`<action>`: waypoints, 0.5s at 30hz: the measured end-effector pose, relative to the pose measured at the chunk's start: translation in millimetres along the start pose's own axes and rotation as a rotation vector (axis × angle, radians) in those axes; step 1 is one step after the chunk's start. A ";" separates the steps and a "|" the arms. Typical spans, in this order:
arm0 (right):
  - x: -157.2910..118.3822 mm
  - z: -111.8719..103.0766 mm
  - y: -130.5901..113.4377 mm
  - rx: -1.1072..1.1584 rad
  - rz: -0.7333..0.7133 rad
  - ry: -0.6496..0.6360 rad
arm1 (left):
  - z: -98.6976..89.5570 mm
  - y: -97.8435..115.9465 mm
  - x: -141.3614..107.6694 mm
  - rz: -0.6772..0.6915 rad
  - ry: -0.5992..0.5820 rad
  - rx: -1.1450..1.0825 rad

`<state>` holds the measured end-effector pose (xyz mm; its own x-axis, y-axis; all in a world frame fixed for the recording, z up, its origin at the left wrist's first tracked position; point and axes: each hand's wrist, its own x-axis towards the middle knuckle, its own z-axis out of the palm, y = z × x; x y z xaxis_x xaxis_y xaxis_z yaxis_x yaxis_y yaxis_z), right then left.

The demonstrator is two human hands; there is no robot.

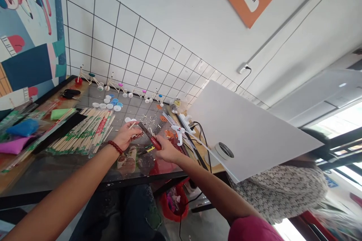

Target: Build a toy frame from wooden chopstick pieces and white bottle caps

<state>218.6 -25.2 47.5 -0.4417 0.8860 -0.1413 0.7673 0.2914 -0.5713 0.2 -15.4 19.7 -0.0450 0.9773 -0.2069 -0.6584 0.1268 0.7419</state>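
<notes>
My left hand (128, 136), with a dark red bead bracelet (115, 147) at its wrist, pinches a short pale wooden stick (132, 124). In my right hand (167, 150) is a red-handled knife (154, 141), its dark flat blade slanting up and left to beside my left fingertips. Whether the blade touches the stick I cannot tell. Below the hands, a yellow-and-black tool (148, 150) lies on the table. Small white and wooden scraps (147, 121) are scattered beyond them. Just behind my left hand lie white bottle caps (130, 119).
Bundled wooden chopsticks (82, 131) lie to the left. Blue and white caps (114, 102) sit farther back. Several small stick-and-cap models (113, 83) line the wire grid. A white glue gun (179, 132), cables and a large white board (249, 131) are at right. Below stands a red bin (175, 211).
</notes>
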 end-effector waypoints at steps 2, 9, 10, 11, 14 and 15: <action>2.9 -0.4 3.0 0.015 -0.004 0.015 | -0.9 -0.3 0.7 0.033 -0.026 0.009; 7.9 3.4 -0.6 -0.059 0.170 0.098 | -1.6 -7.6 5.4 0.040 0.034 0.029; 8.3 4.7 -2.1 -0.080 0.180 0.109 | -1.6 -8.4 6.0 0.024 0.053 0.028; 8.9 5.8 -3.6 -0.100 0.189 0.114 | -1.7 -8.8 6.4 0.008 0.063 0.026; 11.2 7.6 -7.2 -0.130 0.208 0.125 | -1.9 -7.5 6.2 -0.023 0.053 0.017; 12.2 7.8 -7.6 -0.132 0.214 0.126 | -1.8 -6.0 5.8 -0.035 0.047 0.012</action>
<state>203.7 -19.4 43.8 -0.2079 0.9680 -0.1409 0.8943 0.1297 -0.4283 2.6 -10.8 12.9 -0.0577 0.9633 -0.2620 -0.6514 0.1625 0.7411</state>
